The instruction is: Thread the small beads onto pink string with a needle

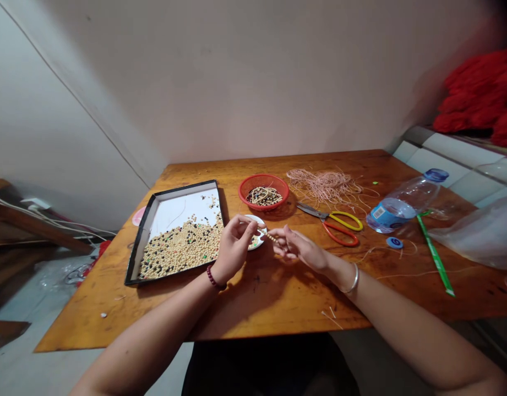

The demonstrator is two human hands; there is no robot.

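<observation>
Nearest the person, the left hand [233, 246] and the right hand [296, 247] meet low over the front of the wooden worktop [253, 308]. Both are pinched shut: the right hand grips a short run of strung beads [271, 236] on a thin cord, and the fingertips of the left hand close on something tiny at the cord's free end, too small to make out. The strung beads hang just above the edge of a small white dish [257, 234], which lies partly hidden behind the left hand. The likeliest slip is the cord's open end escaping the pinch, so that the threaded beads slide off and roll across the bare wood toward its front edge. The left wrist also hovers close to the corner of the black tray [142, 242], heaped with loose beads [183, 247]; a nudge there could tip some over the low rim. Further back, the red basket [263, 192] of beads stands just behind the dish, where a careless reach could knock it. The scissors [333, 223] lie near the right hand, and beyond them the tangled pink cord [325, 186] could snag. A water bottle [405, 201] lies on its side to the right and could roll.
</observation>
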